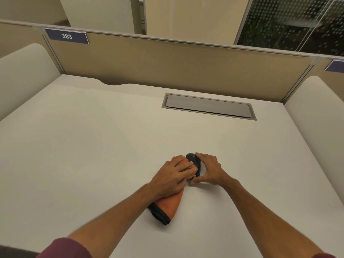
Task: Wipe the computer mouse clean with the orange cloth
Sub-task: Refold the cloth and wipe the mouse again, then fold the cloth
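A dark computer mouse lies on the white desk, near its front middle. My right hand grips the mouse from its right side, thumb at the near end and fingers over the far end. My left hand presses the orange cloth against the left side and top of the mouse. The cloth has a dark edge, and its loose end trails toward me on the desk. Most of the mouse is hidden by the cloth and my fingers.
A grey cable hatch is set flush into the desk at the back right. A tan partition with a blue sign reading 383 closes the back. Rounded white side panels flank the desk.
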### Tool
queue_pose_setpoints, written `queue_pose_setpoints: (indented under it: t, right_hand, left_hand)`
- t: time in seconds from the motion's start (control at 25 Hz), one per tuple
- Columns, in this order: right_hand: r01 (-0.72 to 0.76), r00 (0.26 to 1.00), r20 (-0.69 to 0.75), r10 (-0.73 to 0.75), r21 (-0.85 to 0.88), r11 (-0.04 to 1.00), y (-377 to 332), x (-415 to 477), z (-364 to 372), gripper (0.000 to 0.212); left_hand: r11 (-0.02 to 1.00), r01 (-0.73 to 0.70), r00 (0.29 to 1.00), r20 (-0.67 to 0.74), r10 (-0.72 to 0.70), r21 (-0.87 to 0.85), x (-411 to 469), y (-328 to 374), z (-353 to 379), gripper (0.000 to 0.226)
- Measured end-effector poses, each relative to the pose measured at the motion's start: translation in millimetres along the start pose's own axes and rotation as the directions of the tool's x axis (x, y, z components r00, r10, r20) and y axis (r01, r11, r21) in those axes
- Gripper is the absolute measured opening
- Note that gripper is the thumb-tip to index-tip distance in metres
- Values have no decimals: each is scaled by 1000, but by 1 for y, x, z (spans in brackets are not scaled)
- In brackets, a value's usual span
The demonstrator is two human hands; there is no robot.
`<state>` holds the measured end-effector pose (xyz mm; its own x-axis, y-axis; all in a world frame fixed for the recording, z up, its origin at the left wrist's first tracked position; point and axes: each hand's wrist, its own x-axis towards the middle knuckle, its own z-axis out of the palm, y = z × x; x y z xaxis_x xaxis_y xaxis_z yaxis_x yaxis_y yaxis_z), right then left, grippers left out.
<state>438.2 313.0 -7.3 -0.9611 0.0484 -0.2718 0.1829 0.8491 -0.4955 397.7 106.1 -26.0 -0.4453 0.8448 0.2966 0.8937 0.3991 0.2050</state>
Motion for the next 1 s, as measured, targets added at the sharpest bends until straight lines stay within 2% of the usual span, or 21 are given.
queue_pose_setpoints:
  t: [0.12,0.24,0.48,0.6,0.76,0.84,0.92,1.0]
  right_hand:
    - [-1,1000,5,1,16,1000,2,0,1,114]
    - [14,1000,-3,-14,32,999,3,0,2,112]
    - [14,1000,2,-14,27,1000,3,1,1,111]
    - [14,1000,1,-14,26,1000,5,2,1,111]
    - [41,999,-19,-40,48,998,5,2,2,108]
    - [48,999,-28,-47,58,997,5,1,1,106]
    - [52,998,-30,-50,60,997,5,1,1,106]
    - [48,999,-21,-47,57,997,6,2,2,109]
  left_hand:
    - [991,136,991,20,-136,-15,14,4,-2,42]
    - [955,289,953,111,-281,-64,35,3,-8,42]
    - [912,409,884,245,-398,7,73,-14,-12,29]
    - [920,390,894,255,-368,-41,73,-20,-11,30]
    - [952,267,943,242,-228,-146,60,-26,-12,37]
    - [968,206,959,225,-170,-146,57,-29,-12,39]
    - [969,214,955,236,-182,-121,59,-28,-11,40]
    - [951,293,932,253,-261,-100,65,-24,-9,39]
